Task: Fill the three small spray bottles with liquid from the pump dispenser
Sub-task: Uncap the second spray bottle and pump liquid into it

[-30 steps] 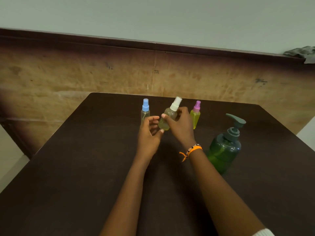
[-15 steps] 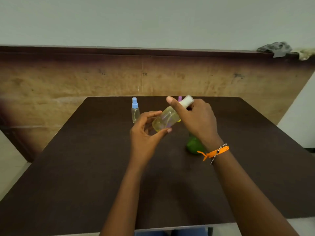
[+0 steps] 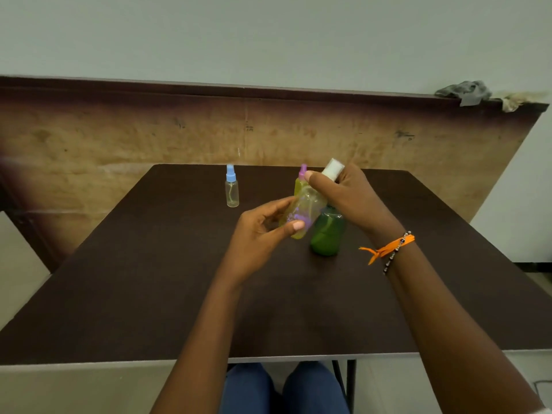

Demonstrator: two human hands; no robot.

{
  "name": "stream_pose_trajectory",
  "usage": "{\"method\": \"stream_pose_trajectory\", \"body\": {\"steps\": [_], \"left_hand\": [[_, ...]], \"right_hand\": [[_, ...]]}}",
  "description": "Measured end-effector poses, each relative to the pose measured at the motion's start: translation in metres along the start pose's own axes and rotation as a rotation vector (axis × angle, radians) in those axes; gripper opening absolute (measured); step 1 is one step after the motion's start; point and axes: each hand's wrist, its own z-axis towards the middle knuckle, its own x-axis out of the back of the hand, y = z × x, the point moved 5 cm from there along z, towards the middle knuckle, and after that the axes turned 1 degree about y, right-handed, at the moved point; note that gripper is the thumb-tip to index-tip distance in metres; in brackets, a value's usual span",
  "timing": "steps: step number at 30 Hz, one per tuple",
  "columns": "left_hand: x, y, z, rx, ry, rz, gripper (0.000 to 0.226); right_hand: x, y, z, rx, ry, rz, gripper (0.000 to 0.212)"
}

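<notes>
Head view, 1 entry: dark brown table (image 3: 149, 294), matte, fine-grained top with pale edge strip along near side.

White-capped spray bottle (image 3: 307, 207): clear plastic, cylindrical, tinted yellowish, tilted with cap up and to the right, held above the table between both hands. Left hand (image 3: 260, 234): fingers and thumb curled around bottle's lower end, thumb tip across the base. Right hand (image 3: 349, 198): fingers curled round neck and white ribbed cap, thumb laid along upper body.

Blue-capped spray bottle (image 3: 231, 189): clear, slim, upright on far part of table, well apart to the left of the hands, dip tube visible inside.

Purple-capped spray bottle (image 3: 300, 182): yellow-green body, upright, directly behind the held bottle, mostly hidden by it and by right thumb.

Pump dispenser (image 3: 327, 234): translucent green, rounded body, standing on table just below right hand; pump head hidden behind hand and held bottle.

Orange band (image 3: 388, 248) with beaded string on right wrist. Worn wooden panel (image 3: 119, 138) behind table; crumpled grey cloth (image 3: 463, 91) on its top ledge, far right. Blue-clad knees (image 3: 283, 389) under near edge.
</notes>
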Motion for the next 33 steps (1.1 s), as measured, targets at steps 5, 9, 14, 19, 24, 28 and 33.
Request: {"method": "stream_pose_trajectory", "body": {"steps": [5,9,14,19,24,28,33], "left_hand": [[-0.015,-0.019,-0.014,0.236,-0.158,-0.348,0.049],[-0.001,-0.015,-0.010,0.079,0.099,-0.017,0.045],[0.007,-0.005,-0.009,-0.090,0.180,0.221,0.045],[0.009,-0.015,-0.009,0.126,0.044,0.016,0.042],[0.007,-0.023,-0.011,0.197,-0.017,-0.087,0.038],[0.005,-0.017,-0.009,0.030,0.141,0.004,0.050],[0.006,-0.018,-0.009,0.055,0.170,-0.058,0.049]], "right_hand": [[0.002,-0.004,-0.010,0.070,-0.218,0.133,0.038],[0.008,0.004,-0.010,0.067,-0.188,0.062,0.035],[0.013,0.007,-0.010,0.063,-0.192,0.002,0.044],[0.016,0.005,-0.014,0.106,-0.375,0.034,0.031],[0.019,0.003,-0.014,0.124,-0.499,0.038,0.024],[0.017,0.008,-0.015,-0.018,-0.385,-0.128,0.034],[0.018,0.016,-0.012,0.010,-0.285,-0.130,0.026]]}}
